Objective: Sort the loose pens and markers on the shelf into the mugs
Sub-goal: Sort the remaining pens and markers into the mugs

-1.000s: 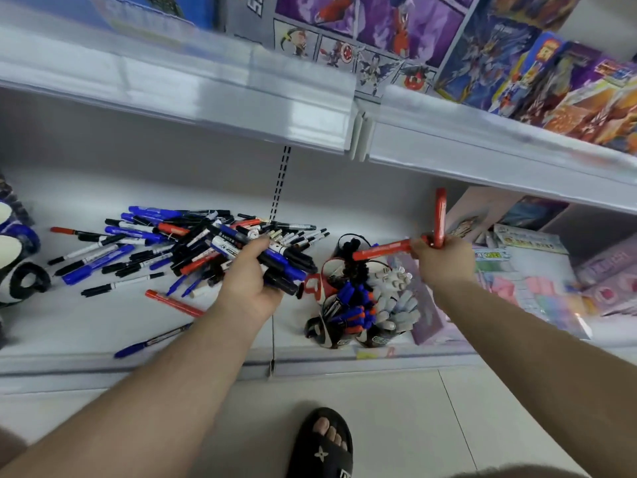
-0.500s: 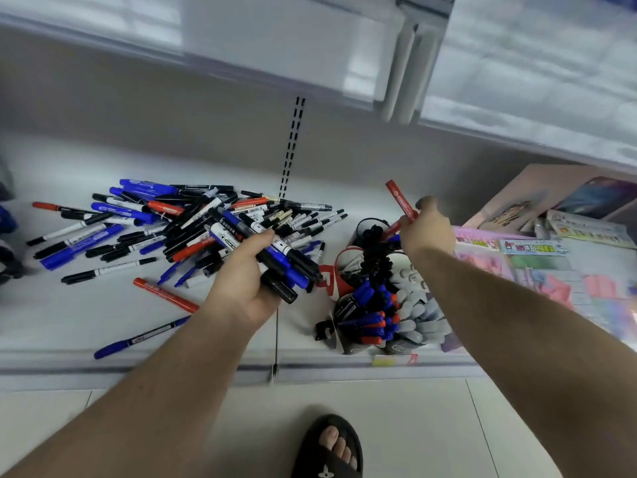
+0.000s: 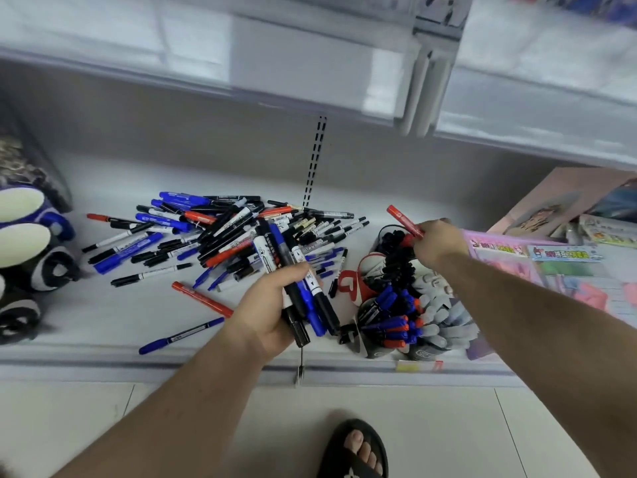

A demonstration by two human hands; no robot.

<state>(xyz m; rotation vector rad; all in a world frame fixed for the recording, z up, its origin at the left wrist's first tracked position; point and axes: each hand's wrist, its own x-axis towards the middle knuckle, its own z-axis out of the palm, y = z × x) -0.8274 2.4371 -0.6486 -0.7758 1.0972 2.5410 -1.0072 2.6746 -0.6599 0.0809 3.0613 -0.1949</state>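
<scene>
Since the earlier frames, the left hand (image 3: 272,312) has lifted its bundle of markers (image 3: 300,288) off the pile and turned it more upright, and the right hand (image 3: 437,243) has come down over the mugs with only one red marker (image 3: 404,220) showing, where two were seen a second ago

Now the left hand's fingers and thumb are curled round the bundle of black, blue and white markers, which stands steeply over the front of the shelf (image 3: 103,326). The right hand pinches the red marker near its lower end, so most of the marker points up and to the left, just above the mug of black markers (image 3: 396,250). In front of this mug stand a mug of blue and red markers (image 3: 389,322) and a mug of grey-white markers (image 3: 444,315), all close together. The loose pile (image 3: 220,236) lies on the shelf to the left of the mugs, and a few single pens lie apart near the front edge

I judge that the markers are light, stiff and smooth, so one is easy to pinch at the middle of its barrel. A full bundle can slide out of the hand, so it needs a firm grip around the middle. The mugs look already crowded, and a marker pushed in may tilt or jump out
</scene>
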